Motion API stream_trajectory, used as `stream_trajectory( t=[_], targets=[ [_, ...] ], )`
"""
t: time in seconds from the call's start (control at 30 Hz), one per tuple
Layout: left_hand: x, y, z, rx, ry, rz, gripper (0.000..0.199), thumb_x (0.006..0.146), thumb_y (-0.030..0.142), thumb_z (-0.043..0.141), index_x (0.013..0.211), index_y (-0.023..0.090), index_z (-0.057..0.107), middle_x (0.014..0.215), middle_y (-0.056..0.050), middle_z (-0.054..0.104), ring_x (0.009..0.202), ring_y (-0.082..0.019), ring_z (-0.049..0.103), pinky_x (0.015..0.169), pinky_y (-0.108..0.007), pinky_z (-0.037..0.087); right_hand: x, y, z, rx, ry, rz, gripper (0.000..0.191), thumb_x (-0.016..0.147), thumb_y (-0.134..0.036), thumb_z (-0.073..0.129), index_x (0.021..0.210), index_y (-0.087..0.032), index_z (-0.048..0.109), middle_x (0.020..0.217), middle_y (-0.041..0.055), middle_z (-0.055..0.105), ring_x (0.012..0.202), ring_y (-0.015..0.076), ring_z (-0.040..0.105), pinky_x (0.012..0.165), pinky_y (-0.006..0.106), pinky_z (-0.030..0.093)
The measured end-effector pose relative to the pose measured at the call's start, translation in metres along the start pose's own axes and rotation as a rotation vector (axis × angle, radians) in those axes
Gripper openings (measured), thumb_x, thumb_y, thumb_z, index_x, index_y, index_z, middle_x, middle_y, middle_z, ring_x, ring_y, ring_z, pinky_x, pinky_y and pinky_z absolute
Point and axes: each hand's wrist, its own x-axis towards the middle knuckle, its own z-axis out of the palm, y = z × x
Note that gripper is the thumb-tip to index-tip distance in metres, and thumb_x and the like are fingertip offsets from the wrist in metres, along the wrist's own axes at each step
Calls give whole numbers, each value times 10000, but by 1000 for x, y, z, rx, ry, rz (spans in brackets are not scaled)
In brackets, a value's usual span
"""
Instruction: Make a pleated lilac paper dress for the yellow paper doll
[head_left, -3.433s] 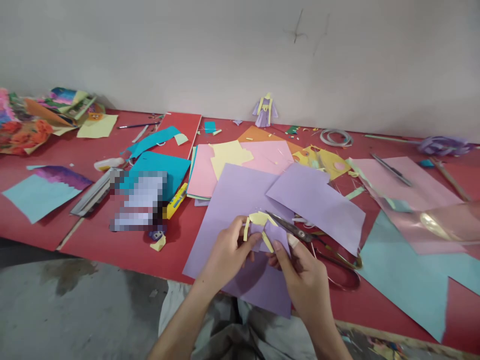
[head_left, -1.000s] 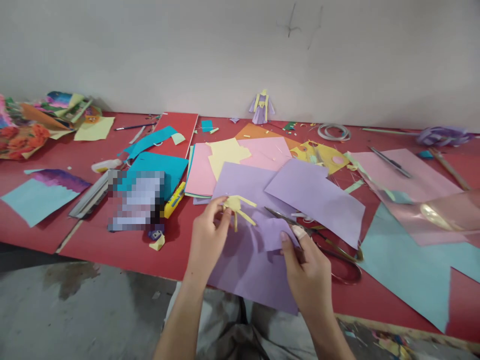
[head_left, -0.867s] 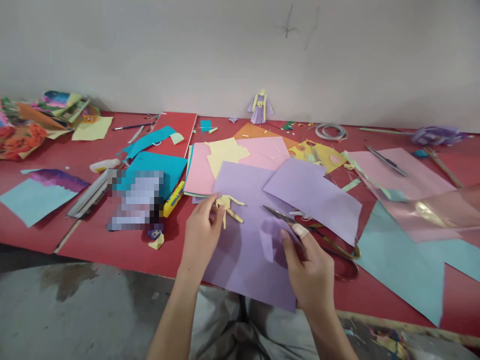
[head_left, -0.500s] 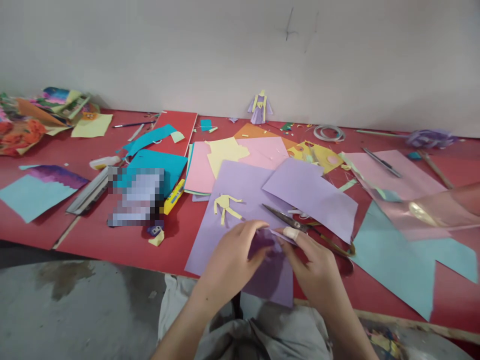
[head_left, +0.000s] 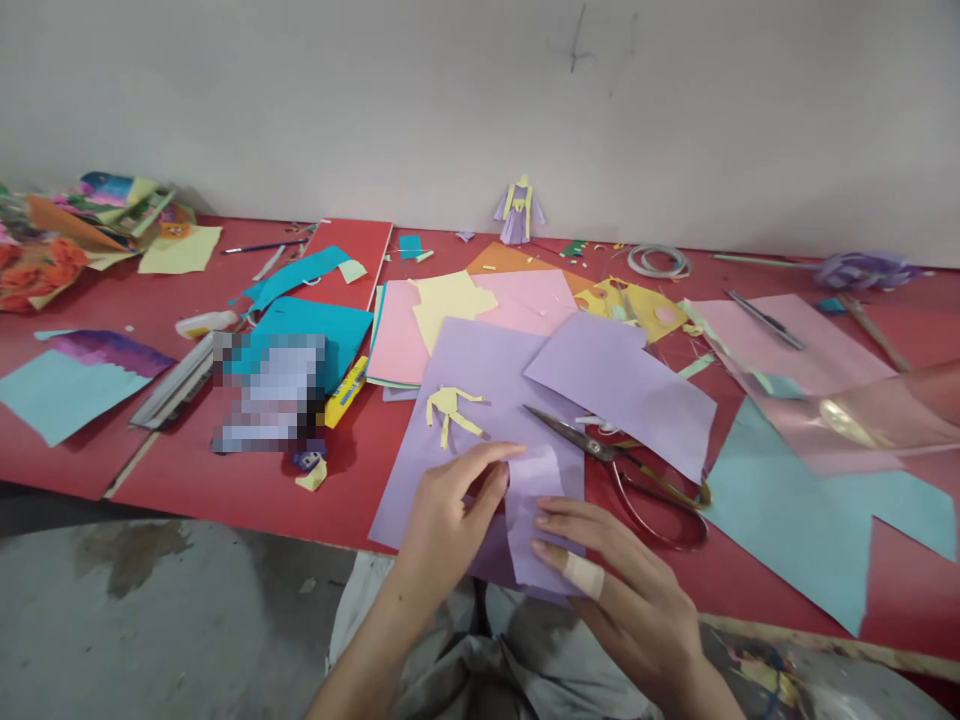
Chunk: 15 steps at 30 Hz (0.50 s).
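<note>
A small creased purple paper piece point(head_left: 531, 505) is between my two hands, above a large purple sheet point(head_left: 480, 360). My left hand point(head_left: 461, 510) pinches its upper left edge between thumb and fingers. Against its right side rests my right hand point(head_left: 615, 570), fingers stretched and slightly apart, one finger wrapped in a white bandage. A yellow paper figure point(head_left: 450, 408) without a head lies on the large sheet, just beyond my left hand. Scissors point(head_left: 585, 440) lie beyond my right hand, partly on the purple sheets, their handles on the red table point(head_left: 255, 500).
A dressed paper figure point(head_left: 519, 210) leans at the wall. Left are a yellow cutter point(head_left: 346, 392), a metal ruler point(head_left: 176, 385) and teal paper point(head_left: 337, 340). Pink sheets point(head_left: 810, 335), blue sheets point(head_left: 795, 530) and a coiled white tube point(head_left: 658, 262) lie right. Something transparent and blurred point(head_left: 892, 415) shows far right.
The small purple piece has turned from nearly edge-on to face up and looks opened out. My right hand has moved down and its fingers have spread from a pinch. More of the scissors' handles shows.
</note>
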Motion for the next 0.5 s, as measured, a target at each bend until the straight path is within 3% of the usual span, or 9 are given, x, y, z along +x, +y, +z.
stream_trajectory(
  t=[0.07,0.17,0.3,0.4,0.5],
  targets=[
    [-3,-1,0,-16,-33,-67,272,1001,197,464,1142,240,692,1045,-19,737,921,-124,690,795,-196,528,-7,2,4,-4,-32,45,353,872,-10,555,1159,-168,685,1076,109,734,1158,232,657,908,398,613],
    [-5,-6,0,20,-46,-9,240,984,189,499,1130,211,687,1108,-44,722,1024,-150,675,895,-234,525,-10,3,5,-10,-82,109,354,894,-44,550,1183,-199,683,1109,109,732,1158,242,663,906,409,614],
    [-5,-10,2,34,-39,45,171,935,141,587,1054,195,697,1041,-37,719,946,-133,676,845,-213,529,-4,3,0,54,-150,102,257,923,-307,636,1151,-198,689,1103,118,731,1143,257,666,887,400,617],
    [-6,-8,2,-15,14,63,130,916,108,608,941,189,706,955,-17,721,901,-114,676,813,-188,524,1,3,-2,33,-17,185,191,936,-304,619,1091,-220,691,1143,115,700,1161,253,642,915,418,594],
    [-7,-4,3,-30,42,66,121,900,101,634,943,196,694,930,0,723,854,-100,667,801,-185,525,6,5,-1,-87,140,408,254,907,-208,644,1159,-239,657,1223,113,661,1157,249,632,951,443,561]
  ],
)
